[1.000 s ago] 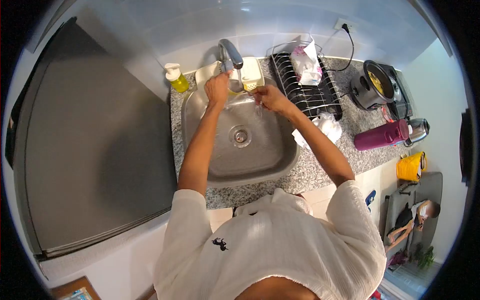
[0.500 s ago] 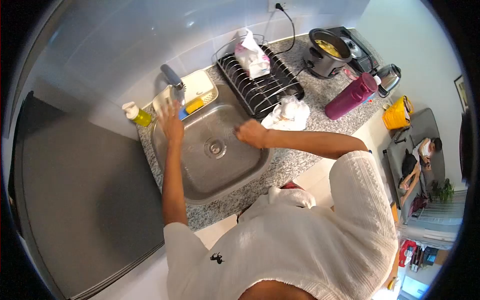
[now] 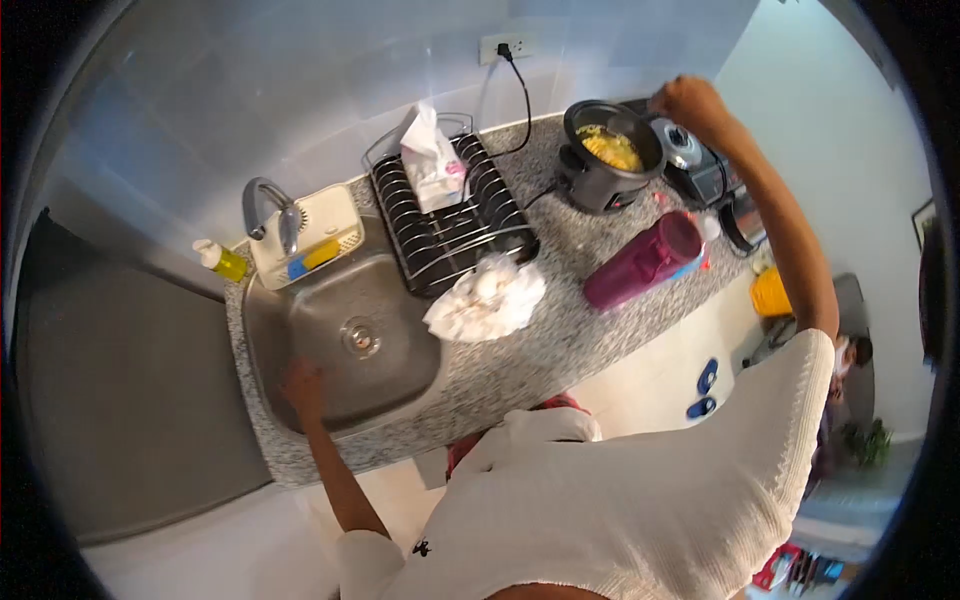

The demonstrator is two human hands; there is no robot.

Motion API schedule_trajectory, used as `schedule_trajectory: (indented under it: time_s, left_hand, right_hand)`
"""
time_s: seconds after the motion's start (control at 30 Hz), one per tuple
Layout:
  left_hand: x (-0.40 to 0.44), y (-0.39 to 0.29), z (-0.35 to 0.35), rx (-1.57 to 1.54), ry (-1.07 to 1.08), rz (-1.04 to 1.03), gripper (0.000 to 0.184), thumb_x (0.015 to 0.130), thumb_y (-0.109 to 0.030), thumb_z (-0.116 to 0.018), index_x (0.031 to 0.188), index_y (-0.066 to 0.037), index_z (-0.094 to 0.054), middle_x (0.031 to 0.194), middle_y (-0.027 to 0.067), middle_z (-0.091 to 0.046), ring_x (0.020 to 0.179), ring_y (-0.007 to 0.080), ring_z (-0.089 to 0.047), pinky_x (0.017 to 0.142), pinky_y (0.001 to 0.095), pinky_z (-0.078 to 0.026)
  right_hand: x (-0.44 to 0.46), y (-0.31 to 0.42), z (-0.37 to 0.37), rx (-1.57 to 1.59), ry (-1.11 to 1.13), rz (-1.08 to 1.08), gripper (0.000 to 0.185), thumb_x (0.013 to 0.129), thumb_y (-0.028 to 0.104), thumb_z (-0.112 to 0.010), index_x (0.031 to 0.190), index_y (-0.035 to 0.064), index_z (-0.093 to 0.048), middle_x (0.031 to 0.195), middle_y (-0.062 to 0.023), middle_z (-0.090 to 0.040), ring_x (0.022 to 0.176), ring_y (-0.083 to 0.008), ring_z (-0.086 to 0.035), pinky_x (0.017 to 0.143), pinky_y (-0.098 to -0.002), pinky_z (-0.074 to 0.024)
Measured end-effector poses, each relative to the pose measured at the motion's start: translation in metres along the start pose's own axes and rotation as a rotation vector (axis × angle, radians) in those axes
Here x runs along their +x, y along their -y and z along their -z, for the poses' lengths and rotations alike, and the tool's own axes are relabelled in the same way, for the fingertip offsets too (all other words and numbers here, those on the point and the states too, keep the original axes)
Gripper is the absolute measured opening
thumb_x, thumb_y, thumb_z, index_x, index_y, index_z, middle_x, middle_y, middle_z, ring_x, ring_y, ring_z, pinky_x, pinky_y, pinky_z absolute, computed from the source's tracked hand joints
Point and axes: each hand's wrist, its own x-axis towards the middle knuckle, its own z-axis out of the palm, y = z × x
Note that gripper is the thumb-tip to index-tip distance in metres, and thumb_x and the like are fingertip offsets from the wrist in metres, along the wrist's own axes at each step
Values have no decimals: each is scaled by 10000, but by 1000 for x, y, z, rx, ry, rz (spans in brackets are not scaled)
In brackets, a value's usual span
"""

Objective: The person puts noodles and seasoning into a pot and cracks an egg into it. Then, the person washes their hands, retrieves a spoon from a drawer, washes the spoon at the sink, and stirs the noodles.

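Over the near left part of the steel sink (image 3: 385, 300), my left hand (image 3: 303, 388) hangs low, its fingers smeared by motion. My right hand (image 3: 690, 103) is raised at the back right, beside the rim of a dark pot (image 3: 600, 185) with yellow food and liquid in it. Its fingers are curled closed; what they hold, if anything, is hidden. Behind the sink stands the faucet (image 3: 268, 205), next to a cream tray (image 3: 325, 215) with a yellow and blue sponge (image 3: 320, 257).
A dish rack (image 3: 470, 225) bears a tissue pack (image 3: 435, 165). Crumpled white paper (image 3: 490, 300), a purple bottle (image 3: 645, 262) and a stove (image 3: 695, 165) are on the counter. The soap bottle (image 3: 222, 260) stands left. A person (image 3: 848, 360) is at the far right.
The view has swung right. My hands have left the faucet area: the left came down over the near sink, and the right moved from above the sink to beside the pot.
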Motion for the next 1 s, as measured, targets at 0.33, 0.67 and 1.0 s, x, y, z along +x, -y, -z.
schedule_trajectory:
  time_s: [0.33,0.67,1.0]
  left_hand:
    - [-135,-168,97,-607,-269,111,314,793,-236,-609,1054,-63,-585,1168,147,-520,1124,290,-455,928,385,-348]
    - [-214,-195,144,-754,-219,290,354,797,-228,-612,1085,-26,-569,1116,151,-557,1080,258,-491,921,333,-353]
    - [-234,-202,124,-881,-175,291,378,810,-241,-598,1103,-6,-554,1102,144,-568,1051,224,-508,919,320,-356]
  right_hand:
    - [29,-27,-149,2,-216,607,120,632,136,-594,740,92,-625,686,-95,-608,695,-249,-610,592,-357,-485]
    - [64,-48,-129,241,-85,348,141,652,219,-612,717,104,-659,708,-137,-626,684,-302,-617,631,-392,-497]
    - [93,-74,-184,507,583,106,139,692,172,-586,786,187,-687,759,-58,-651,637,-240,-622,537,-343,-496]
